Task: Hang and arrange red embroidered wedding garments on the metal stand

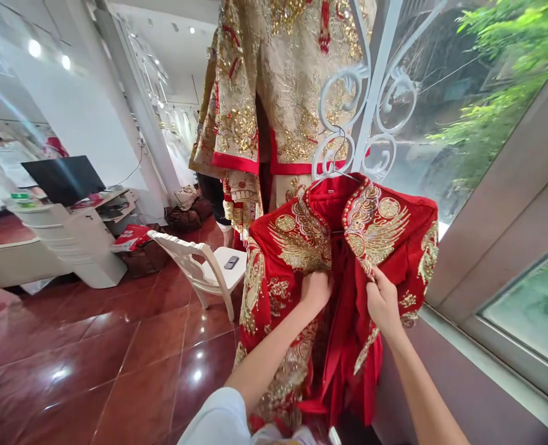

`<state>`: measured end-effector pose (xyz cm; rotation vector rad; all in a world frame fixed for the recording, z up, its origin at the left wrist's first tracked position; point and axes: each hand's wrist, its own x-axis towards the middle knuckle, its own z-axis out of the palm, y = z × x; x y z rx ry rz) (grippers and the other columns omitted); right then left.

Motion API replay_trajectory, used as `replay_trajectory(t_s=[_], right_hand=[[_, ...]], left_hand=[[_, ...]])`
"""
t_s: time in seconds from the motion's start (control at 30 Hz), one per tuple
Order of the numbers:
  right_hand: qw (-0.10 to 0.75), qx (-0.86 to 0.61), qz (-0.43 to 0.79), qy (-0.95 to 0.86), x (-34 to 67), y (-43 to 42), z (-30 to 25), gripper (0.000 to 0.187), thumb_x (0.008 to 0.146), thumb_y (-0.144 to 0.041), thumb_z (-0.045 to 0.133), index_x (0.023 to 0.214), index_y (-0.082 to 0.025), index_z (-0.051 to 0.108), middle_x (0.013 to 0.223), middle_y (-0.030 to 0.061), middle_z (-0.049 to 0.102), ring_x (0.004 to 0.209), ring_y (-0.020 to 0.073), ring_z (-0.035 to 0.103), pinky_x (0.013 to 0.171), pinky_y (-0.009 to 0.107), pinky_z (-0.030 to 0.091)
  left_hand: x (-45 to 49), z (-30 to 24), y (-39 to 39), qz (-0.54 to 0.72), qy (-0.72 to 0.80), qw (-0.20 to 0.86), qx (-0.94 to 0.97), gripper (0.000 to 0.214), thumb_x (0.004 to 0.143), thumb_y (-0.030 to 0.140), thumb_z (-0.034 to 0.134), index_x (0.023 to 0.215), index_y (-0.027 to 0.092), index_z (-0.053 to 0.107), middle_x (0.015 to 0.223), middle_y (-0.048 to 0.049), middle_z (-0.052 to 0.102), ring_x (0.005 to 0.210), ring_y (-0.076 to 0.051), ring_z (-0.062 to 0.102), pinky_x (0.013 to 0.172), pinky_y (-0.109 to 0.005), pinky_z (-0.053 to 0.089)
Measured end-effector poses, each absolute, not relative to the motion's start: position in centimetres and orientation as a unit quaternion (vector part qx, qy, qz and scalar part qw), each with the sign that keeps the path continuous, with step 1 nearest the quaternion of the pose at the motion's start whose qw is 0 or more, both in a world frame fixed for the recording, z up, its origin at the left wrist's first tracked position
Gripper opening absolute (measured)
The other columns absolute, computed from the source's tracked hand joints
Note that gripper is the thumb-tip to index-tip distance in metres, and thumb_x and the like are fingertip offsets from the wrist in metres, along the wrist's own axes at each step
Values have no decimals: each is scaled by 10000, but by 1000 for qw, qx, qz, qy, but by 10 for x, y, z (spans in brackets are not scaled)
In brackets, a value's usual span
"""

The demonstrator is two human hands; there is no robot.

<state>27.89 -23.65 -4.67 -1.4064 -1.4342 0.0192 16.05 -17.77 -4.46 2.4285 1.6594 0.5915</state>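
A red jacket with gold embroidery and a beaded collar hangs on a wire hanger from a white scrolled metal rack. Its front is parted, and red cloth strips hang down inside. My left hand is closed on the left front edge at chest height, its fingertips partly hidden in the opening. With thumb and fingers, my right hand pinches the opposite front edge just below the collar.
Behind the jacket hangs a cream and gold embroidered garment. A white chair bearing a dark phone-like object stands left on red floor tiles. Further left is a desk with a monitor. A window borders the right.
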Motion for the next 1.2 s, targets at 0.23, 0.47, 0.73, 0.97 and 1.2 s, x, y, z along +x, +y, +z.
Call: replay_trajectory(t_s=[0.23,0.47,0.73,0.97,1.2], right_hand=[[413,-655,-154,-613,213,-222,-76,410,801,-143,312,1154,-89,513,911,153,637,786,230,604,709,348,494],[403,-750,-144,-504,215,-214,-120,448,862,-295,373,1257,-85,410,1074,176,608,897,240,614,668,322,481],[342,-746,-121,-559,249,-238,-117,207,855,-271,398,813,-144,556,795,69,608,662,159,542,544,252,314],[470,-618,-164,-608,254,-247,-67,401,860,-409,455,1157,-141,488,1106,136,562,1038,251,503,858,391,413],[380,-501,-275,-727,232,-166,44,392,854,-167,394,1231,-153,502,1314,131,446,1211,269,356,984,446,282]], left_hand=[[148,-55,-165,205,516,53,830,255,885,107,364,958,142,605,900,-109,665,796,-198,658,657,-273,494],[116,-113,-181,343,576,-19,742,182,863,338,492,862,164,548,880,-75,611,881,-215,581,832,-348,450],[74,-141,-198,396,621,-132,663,247,828,316,511,990,132,537,1019,-162,569,971,-287,540,837,-450,399],[25,-119,-192,563,527,-105,628,506,835,425,440,1232,119,370,1279,-217,401,1234,-294,382,1003,-483,329],[-41,8,-80,578,389,248,673,437,885,475,340,1068,149,565,1182,-113,578,1159,-193,494,1025,-352,346]])
